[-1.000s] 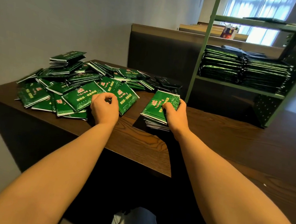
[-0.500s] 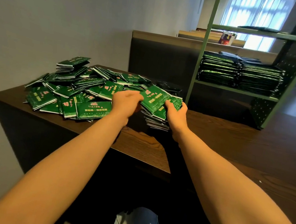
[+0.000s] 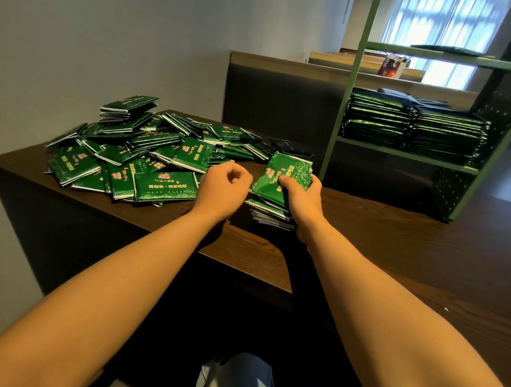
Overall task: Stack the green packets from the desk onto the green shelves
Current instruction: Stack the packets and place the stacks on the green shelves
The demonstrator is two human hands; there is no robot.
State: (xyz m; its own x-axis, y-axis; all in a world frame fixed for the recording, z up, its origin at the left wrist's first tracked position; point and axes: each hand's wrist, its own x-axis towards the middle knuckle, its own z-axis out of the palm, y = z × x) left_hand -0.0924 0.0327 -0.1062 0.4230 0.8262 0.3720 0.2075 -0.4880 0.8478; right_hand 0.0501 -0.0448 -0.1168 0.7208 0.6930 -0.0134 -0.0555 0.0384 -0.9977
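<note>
1. R hand (image 3: 301,200) grips small stack (image 3: 276,186) on desk (image 3: 406,242), fingers curled over its top; square edges.
2. L hand (image 3: 224,185), fingers curled, empty: feed next packet from loose pile (image 3: 140,156).
3. Carry w/ both hands to shelf (image 3: 406,153).

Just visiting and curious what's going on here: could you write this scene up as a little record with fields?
left grip: curled, empty, beside the loose pile
right grip: holds the small stack of packets on the desk
loose pile: green packets heaped on the desk's left end
green shelves: two packet stacks on the middle level
</note>
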